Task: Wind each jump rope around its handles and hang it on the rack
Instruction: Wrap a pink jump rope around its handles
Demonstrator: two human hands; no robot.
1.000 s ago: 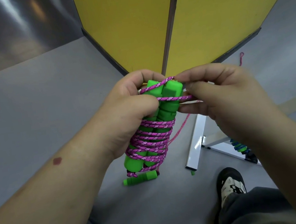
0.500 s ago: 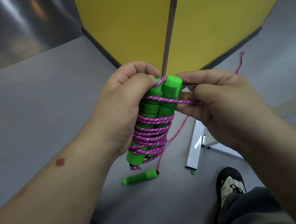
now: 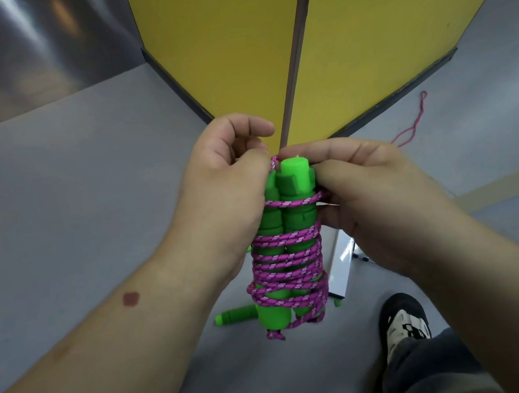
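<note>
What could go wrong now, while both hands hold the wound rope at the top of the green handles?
1. The top turn of the pink rope lies apart from the tight coils below; if the right hand lets go, it may loosen.
2. The left hand grips only the upper part of the green handles, so the lower coils could slide off.

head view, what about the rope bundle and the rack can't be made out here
- Free end of the pink rope: head view, hidden near the handle tops behind the left hand and right hand, so whether it is tucked cannot be told.
- Green handles: their far side, covered by both hands.
- White rack: mostly behind the right forearm; its hooks are hidden.
- Green handle on the floor: partly hidden by the bundle.
</note>
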